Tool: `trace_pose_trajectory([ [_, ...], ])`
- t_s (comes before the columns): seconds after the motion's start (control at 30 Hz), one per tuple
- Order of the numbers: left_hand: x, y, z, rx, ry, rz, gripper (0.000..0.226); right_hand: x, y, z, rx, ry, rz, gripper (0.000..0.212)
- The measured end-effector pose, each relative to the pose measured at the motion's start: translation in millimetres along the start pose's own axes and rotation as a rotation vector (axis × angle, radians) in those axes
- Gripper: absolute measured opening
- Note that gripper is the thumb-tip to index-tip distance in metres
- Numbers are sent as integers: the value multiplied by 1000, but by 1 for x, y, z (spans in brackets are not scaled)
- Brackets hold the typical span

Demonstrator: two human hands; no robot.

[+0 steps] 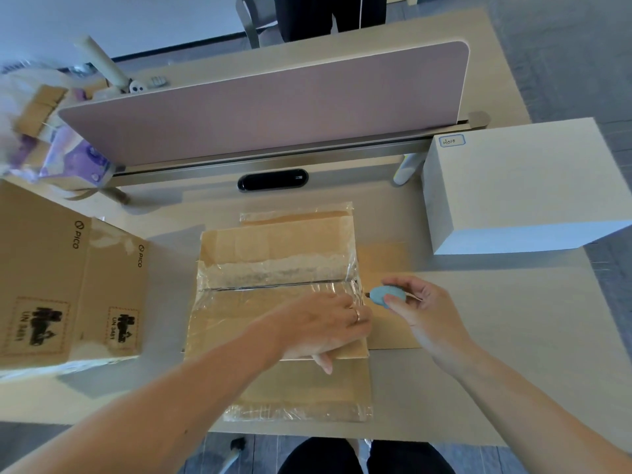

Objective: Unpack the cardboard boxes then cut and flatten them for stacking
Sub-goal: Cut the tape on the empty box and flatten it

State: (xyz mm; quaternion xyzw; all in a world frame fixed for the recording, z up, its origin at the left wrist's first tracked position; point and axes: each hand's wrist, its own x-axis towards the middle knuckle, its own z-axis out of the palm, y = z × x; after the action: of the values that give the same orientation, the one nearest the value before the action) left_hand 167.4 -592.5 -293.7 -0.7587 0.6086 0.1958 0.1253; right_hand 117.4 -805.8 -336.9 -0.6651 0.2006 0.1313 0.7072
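Head view. A cardboard box (273,254) lies at the centre of the desk (496,319), just in front of the person. Its top is covered in glossy clear tape, and a dark seam line runs from left to right across the middle.

The left hand (321,326) rests palm down on the near half of the box top. Its fingers reach the box's right edge, its thumb points back over the near edge, and it grasps nothing. A ring shows on one finger.

The right hand (420,309) is just beside the box's right edge and pinches a small blue cutter (386,295) between thumb and fingers. The cutter's tip points left, at the right end of the seam.

A second cardboard box (68,285), printed with "PICO", stands at the left of the desk, apart from the first. A white box (513,186) with a small handwritten label sits at the far right. Behind the boxes, a pink divider panel (266,104) runs across the desk, with a black oval device (273,179) at its foot.
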Motion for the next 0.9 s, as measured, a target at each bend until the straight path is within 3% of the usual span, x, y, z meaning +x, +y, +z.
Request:
trace_pose_trajectory([
  [0.4, 13, 4, -10, -101, -110, -4, 77, -4, 8, 5, 2, -81, 37, 26],
  [0.67, 18, 6, -7, -84, -138, -14, 83, 0, -1, 15, -66, -1, -2, 21],
  [0.8, 21, 14, -10, -96, -155, -56, 74, 3, -4, 17, -176, 15, 0, 21],
  [0.9, 22, 15, -10, -104, -163, -71, 80, 9, -8, 15, -276, -6, 24, 22],
])
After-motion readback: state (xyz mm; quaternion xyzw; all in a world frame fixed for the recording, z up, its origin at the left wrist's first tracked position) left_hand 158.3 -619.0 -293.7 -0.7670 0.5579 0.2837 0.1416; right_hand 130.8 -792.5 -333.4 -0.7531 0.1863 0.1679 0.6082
